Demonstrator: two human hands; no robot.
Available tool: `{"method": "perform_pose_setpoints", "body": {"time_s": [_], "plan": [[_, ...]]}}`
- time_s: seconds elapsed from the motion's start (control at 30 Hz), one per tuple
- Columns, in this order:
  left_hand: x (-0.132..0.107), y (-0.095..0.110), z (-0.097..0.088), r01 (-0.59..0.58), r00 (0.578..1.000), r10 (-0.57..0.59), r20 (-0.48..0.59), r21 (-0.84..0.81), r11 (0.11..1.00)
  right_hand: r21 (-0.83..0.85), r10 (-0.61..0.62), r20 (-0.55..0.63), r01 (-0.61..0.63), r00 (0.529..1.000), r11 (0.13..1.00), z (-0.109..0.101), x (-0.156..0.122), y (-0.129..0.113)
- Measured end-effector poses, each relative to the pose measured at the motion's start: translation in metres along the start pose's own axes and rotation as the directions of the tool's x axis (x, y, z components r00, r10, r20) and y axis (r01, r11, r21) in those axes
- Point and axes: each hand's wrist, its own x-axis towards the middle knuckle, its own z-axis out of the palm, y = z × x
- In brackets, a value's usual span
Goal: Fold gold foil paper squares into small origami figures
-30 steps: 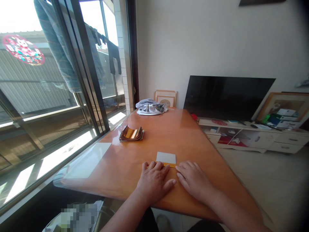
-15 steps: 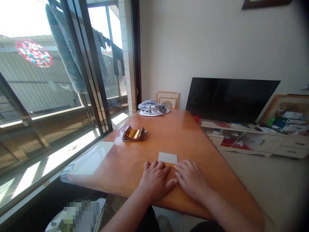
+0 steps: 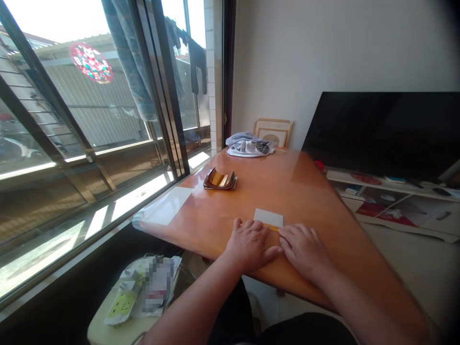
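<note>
A white card (image 3: pixel 268 218) lies flat on the orange wooden table (image 3: pixel 309 191), with an orange strip (image 3: pixel 273 228) along its near edge. My left hand (image 3: pixel 249 244) rests palm down at the card's near left corner, its fingers on the table and close to the strip. My right hand (image 3: pixel 304 251) lies flat beside it, fingertips touching the strip's right end. Neither hand visibly grips anything. The hands hide part of the strip. Farther left on the table sits a curled stack of copper-gold foil sheets (image 3: pixel 220 180).
A white sheet (image 3: pixel 167 206) lies at the table's window edge. A folded grey cloth (image 3: pixel 248 146) and leaning picture frames (image 3: pixel 273 133) stand at the far end. A dark television (image 3: pixel 377 129) stands right, above a white cabinet (image 3: pixel 395 191). Below left, a stool (image 3: pixel 108 328) holds packets.
The whole view has swung, so the room shifts right and up in the picture. My hands stay at the card's near edge, and the card and foil stack have not moved on the table.
</note>
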Motion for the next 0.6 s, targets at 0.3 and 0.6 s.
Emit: {"method": "perform_pose_setpoints", "body": {"time_s": [0.3,0.6], "plan": [[-0.002,-0.001,0.001,0.056,0.997,-0.054,-0.061,0.033,0.998,0.006,0.014,0.009,-0.014,1.000,1.000,0.001,-0.001,0.000],[0.023,-0.026,-0.005,0.065,0.993,-0.066,-0.100,-0.013,0.998,0.050,0.047,0.019,-0.047,0.999,0.998,-0.012,0.004,-0.010]]}}
